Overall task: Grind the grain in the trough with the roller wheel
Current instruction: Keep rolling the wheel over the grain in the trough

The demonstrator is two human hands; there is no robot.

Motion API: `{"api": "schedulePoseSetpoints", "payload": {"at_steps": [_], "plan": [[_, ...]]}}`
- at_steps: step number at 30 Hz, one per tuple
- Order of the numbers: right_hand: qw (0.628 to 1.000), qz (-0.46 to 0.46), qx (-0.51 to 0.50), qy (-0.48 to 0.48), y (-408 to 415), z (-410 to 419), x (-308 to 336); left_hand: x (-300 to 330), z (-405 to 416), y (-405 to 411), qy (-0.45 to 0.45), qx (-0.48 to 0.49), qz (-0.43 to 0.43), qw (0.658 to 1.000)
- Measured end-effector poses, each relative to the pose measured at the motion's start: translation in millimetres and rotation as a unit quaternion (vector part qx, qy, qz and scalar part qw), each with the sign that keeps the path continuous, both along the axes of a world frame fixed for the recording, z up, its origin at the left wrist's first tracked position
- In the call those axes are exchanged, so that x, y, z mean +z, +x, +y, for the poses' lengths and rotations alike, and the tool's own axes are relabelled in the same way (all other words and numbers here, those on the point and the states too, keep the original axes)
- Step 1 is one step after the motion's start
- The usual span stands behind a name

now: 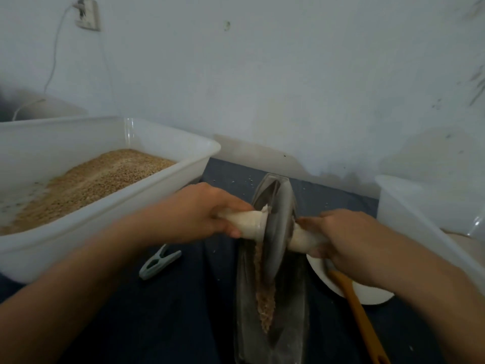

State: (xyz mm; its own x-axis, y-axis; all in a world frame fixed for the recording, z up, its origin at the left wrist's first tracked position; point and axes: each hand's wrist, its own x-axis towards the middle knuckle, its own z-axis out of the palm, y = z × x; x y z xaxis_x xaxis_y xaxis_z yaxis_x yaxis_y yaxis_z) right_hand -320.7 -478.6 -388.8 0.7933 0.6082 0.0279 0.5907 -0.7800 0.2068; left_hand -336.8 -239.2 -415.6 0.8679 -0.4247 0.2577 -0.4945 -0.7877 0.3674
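Grain (265,298) (coarse, brown) lines the metal trough (291,306); both hands' fingers (231,229) wrap the roller wheel's (278,232) handles.

Two white tubs (110,179) (420,206), one roller wheel (278,232), one trough (294,311), one clothespin (160,262), one plate (367,292) counted.

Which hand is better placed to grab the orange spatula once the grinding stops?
The right hand. It grips the right end of the roller wheel axle, directly above the white dish where the orange spatula lies. The left hand holds the opposite handle, across the trough.
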Motion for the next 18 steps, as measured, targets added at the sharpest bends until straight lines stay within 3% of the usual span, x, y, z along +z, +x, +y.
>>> {"api": "schedulePoseSetpoints", "payload": {"at_steps": [3,6,10,13,16,18], "plan": [[0.998,0.055,0.024,-0.002,-25,-1,16,15,9,-11,-0.026,-0.094,0.115,0.989],[0.998,0.054,0.041,0.001,-31,-2,20,20,12,-14,-0.032,-0.112,0.157,0.981],[1.0,0.017,-0.014,-0.006,-2,3,5,4,3,-2,0.026,0.001,0.057,0.998],[0.996,-0.043,-0.043,0.058,23,2,-15,-10,-10,6,0.057,0.094,-0.047,0.993],[0.992,-0.065,-0.044,0.098,31,-3,-24,-19,-15,12,0.088,0.101,-0.132,0.982],[0.994,-0.058,-0.033,0.083,28,-3,-21,-18,-12,12,0.072,0.078,-0.123,0.987]]}}
